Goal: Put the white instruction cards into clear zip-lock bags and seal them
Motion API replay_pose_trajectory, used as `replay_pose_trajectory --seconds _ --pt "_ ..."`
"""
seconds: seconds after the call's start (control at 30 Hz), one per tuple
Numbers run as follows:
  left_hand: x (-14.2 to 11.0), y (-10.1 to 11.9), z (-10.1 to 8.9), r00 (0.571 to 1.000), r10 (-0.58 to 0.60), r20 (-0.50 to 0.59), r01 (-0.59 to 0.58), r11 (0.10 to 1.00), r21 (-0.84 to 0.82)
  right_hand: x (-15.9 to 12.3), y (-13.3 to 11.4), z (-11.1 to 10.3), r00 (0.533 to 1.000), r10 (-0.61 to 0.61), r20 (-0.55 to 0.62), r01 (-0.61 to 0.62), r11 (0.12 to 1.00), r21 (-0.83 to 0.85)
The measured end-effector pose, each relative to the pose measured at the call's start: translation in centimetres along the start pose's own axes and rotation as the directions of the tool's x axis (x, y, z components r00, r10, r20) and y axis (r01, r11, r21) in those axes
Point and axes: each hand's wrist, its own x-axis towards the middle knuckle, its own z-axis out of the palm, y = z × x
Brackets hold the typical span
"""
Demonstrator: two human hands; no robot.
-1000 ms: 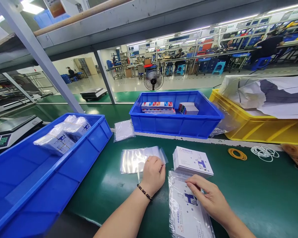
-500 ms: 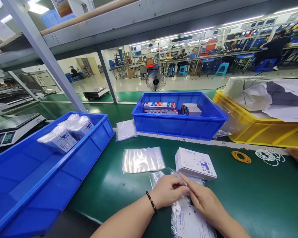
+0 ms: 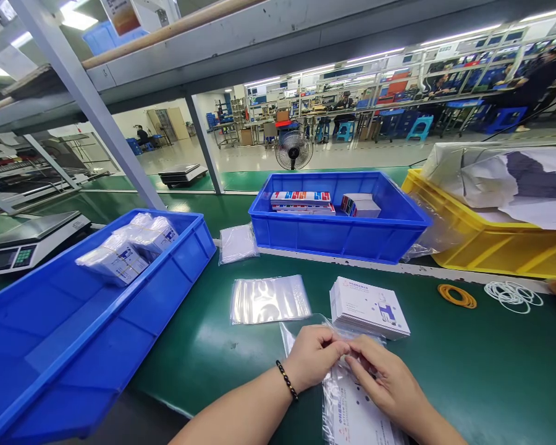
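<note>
My left hand (image 3: 315, 361) and my right hand (image 3: 382, 377) meet over a clear plastic bag (image 3: 299, 337), both pinching its open edge. Under them lies a bagged white printed card (image 3: 356, 417). Just beyond my fingers sits a stack of white printed cards (image 3: 370, 307) on the green mat. A pile of empty clear bags (image 3: 269, 298) lies to the left of that stack.
A large blue bin (image 3: 50, 346) at the left holds bagged card bundles (image 3: 125, 247). A blue crate (image 3: 338, 232) with boxes stands ahead, a yellow crate (image 3: 491, 253) at the right. Orange rubber bands (image 3: 457, 296), white bands (image 3: 513, 293), a scale (image 3: 23, 244) and more bags (image 3: 238, 243) lie around.
My left hand left the pile of empty bags with one bag and came right to meet my right hand over the bagged card; both now pinch the bag's edge.
</note>
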Motion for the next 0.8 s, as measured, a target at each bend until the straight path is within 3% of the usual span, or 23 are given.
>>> replay_pose_trajectory --seconds 0.13,0.33,0.43,0.57,0.7,0.8 --pt "-0.1 -0.4 0.1 0.991 0.117 0.059 -0.125 0.980 0.156 0.1 -0.3 0.0 1.000 -0.002 -0.010 0.002 1.000 -0.014" --pt "-0.3 -0.9 0.5 0.984 0.131 0.123 -0.164 0.934 0.316 0.1 -0.5 0.7 0.982 -0.011 -0.187 -0.054 0.941 -0.334" --pt "-0.3 -0.7 0.5 0.982 0.096 0.162 -0.135 0.960 0.246 0.1 -0.2 0.6 0.966 -0.002 -0.258 -0.109 0.903 -0.415" --pt "0.1 -0.5 0.0 0.997 -0.050 0.066 0.044 0.994 0.102 0.3 -0.4 0.0 0.956 -0.135 -0.260 0.043 0.942 -0.332" --pt "0.5 -0.5 -0.6 0.987 -0.157 0.040 0.160 0.984 -0.074 0.5 -0.7 -0.1 0.956 -0.244 -0.165 0.191 0.940 -0.283" --pt "0.6 -0.5 -1.0 0.990 -0.134 0.036 0.137 0.985 -0.109 0.3 -0.2 -0.2 0.976 -0.192 -0.101 0.166 0.960 -0.226"
